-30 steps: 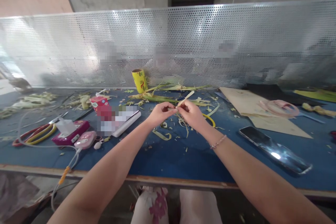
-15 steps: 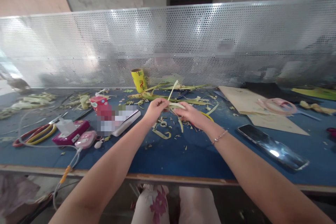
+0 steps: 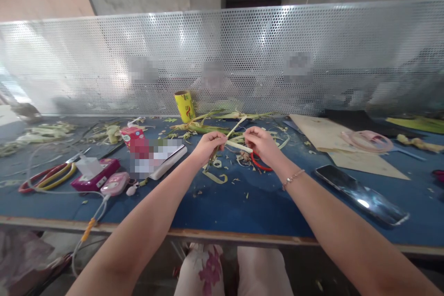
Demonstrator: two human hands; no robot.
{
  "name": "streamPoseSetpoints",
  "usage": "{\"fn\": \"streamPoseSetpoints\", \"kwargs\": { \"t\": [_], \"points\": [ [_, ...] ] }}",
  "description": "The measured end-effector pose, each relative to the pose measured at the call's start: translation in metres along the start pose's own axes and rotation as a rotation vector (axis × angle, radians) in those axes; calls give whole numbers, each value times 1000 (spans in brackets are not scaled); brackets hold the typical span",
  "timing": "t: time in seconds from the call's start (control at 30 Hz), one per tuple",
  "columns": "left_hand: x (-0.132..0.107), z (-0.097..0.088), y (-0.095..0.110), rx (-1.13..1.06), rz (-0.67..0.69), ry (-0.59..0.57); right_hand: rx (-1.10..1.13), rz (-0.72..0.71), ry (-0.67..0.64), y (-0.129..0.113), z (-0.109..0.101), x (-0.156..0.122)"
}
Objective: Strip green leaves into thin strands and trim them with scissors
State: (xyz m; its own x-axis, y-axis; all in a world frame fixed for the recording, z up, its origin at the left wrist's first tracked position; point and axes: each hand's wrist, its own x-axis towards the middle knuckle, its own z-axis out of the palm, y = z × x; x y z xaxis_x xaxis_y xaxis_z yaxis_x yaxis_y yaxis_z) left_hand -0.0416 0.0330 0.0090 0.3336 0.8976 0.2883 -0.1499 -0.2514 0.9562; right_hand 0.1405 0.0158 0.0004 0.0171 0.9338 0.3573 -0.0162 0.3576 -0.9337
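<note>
Both my hands are raised over the middle of the blue table [image 3: 222, 208]. My left hand [image 3: 210, 144] pinches one end of a pale leaf strip [image 3: 237, 145]. My right hand [image 3: 262, 143] is closed on the other end, so the strip runs between them. A second thin strip rises from my left fingers toward the back. Under my right hand lies a red ring [image 3: 259, 163] among leaf scraps [image 3: 215, 176]. Behind the hands lies a pile of long green leaves [image 3: 208, 128].
A yellow roll [image 3: 185, 105] stands at the back. To the left are a red carton [image 3: 132, 135], a white tube [image 3: 168, 162], a pink box [image 3: 94, 175] and red-and-yellow rings [image 3: 48, 176]. A phone [image 3: 360, 194] and beige card [image 3: 333, 141] lie right. A perforated metal screen [image 3: 222, 60] backs the table.
My hands went from close together to slightly apart, drawing the strip out between them. My right hand shifted right and up, uncovering the red ring on the table.
</note>
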Motion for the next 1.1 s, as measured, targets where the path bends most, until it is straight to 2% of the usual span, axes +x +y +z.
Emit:
{"fn": "streamPoseSetpoints", "kwargs": {
  "t": [0.13,0.23,0.33,0.4,0.53,0.63,0.73,0.8,0.9,1.0,1.1],
  "points": [
    [0,-2,-2,289,2,90,-276,-198,54,-3,3,-5],
    [-1,-3,0,553,91,103,-505,-416,52,-5,6,-11],
    [-3,-1,0,708,240,61,-682,-632,-3,-6,8,-13],
    [-5,2,0,726,285,-23,-737,-707,-38,-5,7,-12],
    [-6,5,-1,685,311,-160,-691,-633,-95,2,6,-10],
    [-6,6,-1,660,292,-135,-623,-537,-151,8,8,-9],
    [-6,5,-1,651,249,-94,-591,-522,-168,10,12,-9],
    [-5,4,0,649,225,-84,-610,-554,-117,11,12,-8],
    [-5,3,1,672,211,-63,-697,-593,60,13,8,-4],
    [-4,2,1,694,237,-11,-737,-558,206,13,2,0],
    [-3,0,1,678,189,80,-715,-517,292,13,-2,3]
  ]
}}
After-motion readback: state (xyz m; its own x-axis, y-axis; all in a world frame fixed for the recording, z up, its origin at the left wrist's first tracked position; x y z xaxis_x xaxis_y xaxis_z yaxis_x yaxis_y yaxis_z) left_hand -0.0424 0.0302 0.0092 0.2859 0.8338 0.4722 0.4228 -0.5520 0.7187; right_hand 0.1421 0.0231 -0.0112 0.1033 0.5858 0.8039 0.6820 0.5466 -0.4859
